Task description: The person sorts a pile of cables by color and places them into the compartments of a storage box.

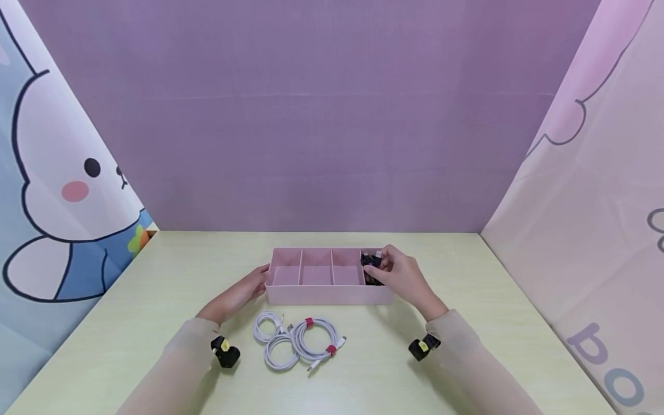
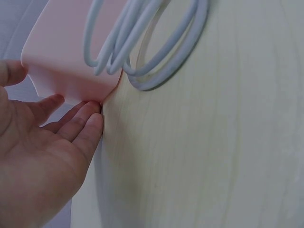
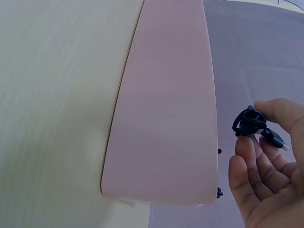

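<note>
A long pink box (image 1: 329, 295) with a row of compartments stands on the table. Against its left end, my left hand (image 1: 242, 294) rests its fingertips; the left wrist view shows loosely extended fingers (image 2: 88, 116) touching the end wall. Over the rightmost compartment, my right hand (image 1: 407, 278) pinches a small coiled black cable (image 3: 250, 122) between thumb and fingers, a plug sticking out. More black cable (image 1: 370, 280) lies below it in that compartment, partly hidden by the hand. The other compartments hold nothing visible.
In front of the box lie coiled white cables: two smaller coils (image 1: 280, 353) at left and a larger one (image 1: 323, 353) with red ties. A purple backdrop (image 1: 321, 115) stands behind the table (image 1: 363, 380), with printed cloths at both sides.
</note>
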The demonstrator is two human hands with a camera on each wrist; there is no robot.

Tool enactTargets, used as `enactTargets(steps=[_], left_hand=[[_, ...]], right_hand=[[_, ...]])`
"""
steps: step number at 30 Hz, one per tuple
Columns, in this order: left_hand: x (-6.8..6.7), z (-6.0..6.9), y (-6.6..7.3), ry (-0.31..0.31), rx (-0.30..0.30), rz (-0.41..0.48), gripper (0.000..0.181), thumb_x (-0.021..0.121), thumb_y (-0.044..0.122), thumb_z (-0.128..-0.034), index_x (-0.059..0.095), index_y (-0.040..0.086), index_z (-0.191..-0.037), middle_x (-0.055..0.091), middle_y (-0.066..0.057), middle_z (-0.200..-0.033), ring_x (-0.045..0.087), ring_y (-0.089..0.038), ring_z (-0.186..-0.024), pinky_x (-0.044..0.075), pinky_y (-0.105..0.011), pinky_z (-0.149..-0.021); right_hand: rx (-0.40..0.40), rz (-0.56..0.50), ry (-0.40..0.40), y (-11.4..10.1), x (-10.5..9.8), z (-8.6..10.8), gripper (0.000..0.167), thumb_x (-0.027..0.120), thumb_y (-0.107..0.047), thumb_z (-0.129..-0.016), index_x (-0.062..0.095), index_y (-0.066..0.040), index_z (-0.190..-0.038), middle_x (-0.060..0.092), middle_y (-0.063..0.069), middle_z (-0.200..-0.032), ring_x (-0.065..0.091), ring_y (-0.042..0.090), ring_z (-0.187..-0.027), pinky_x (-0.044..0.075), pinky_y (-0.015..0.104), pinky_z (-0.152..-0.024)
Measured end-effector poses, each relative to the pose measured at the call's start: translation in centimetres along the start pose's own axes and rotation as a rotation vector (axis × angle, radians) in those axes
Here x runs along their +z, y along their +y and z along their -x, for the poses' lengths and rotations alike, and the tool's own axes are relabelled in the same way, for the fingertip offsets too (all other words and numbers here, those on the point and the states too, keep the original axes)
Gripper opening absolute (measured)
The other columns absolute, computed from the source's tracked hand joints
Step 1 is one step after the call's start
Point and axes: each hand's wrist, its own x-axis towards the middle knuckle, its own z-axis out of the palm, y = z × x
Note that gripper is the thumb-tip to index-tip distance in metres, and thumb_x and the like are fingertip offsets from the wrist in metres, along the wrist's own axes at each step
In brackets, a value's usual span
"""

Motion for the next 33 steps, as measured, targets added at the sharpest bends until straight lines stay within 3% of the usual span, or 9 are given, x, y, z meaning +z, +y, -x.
enactTargets(steps=[19, 26, 33], left_hand=[[-0.2, 0.0, 0.0, 0.004, -0.012, -0.014, 0.069, 0.029, 0.048, -0.1089, 0.01, 0.007, -0.161, 0.013, -0.018, -0.165, 0.02, -0.036, -0.149, 0.021, -0.046, -0.121], [-0.3, 0.0, -0.1, 0.004, -0.015, -0.009, 0.072, 0.03, 0.051, -0.108, 0.01, 0.007, -0.161, 0.012, -0.018, -0.165, 0.02, -0.037, -0.149, 0.021, -0.045, -0.121], [-0.3, 0.1, 0.0, 0.01, -0.016, -0.012, 0.07, 0.03, 0.049, -0.1086, 0.01, 0.007, -0.161, 0.013, -0.018, -0.165, 0.021, -0.037, -0.149, 0.022, -0.045, -0.121]], right_hand=[[0.012, 0.025, 0.019, 1.1, 0.2, -1.4, 0.033, 0.081, -0.032, -0.086, 0.06, -0.008, -0.093, 0.063, 0.0, -0.077, 0.053, 0.013, -0.058, 0.048, 0.028, -0.052], [0.044, 0.005, 0.032, 1.3, 0.0, -1.6, 0.029, 0.079, -0.03, -0.089, 0.065, -0.007, -0.099, 0.069, -0.001, -0.086, 0.062, 0.014, -0.072, 0.056, 0.027, -0.056], [0.024, 0.013, 0.03, 1.2, -0.6, -1.5, 0.025, 0.077, -0.026, -0.09, 0.067, -0.006, -0.101, 0.07, 0.0, -0.089, 0.063, 0.016, -0.078, 0.055, 0.029, -0.066]])
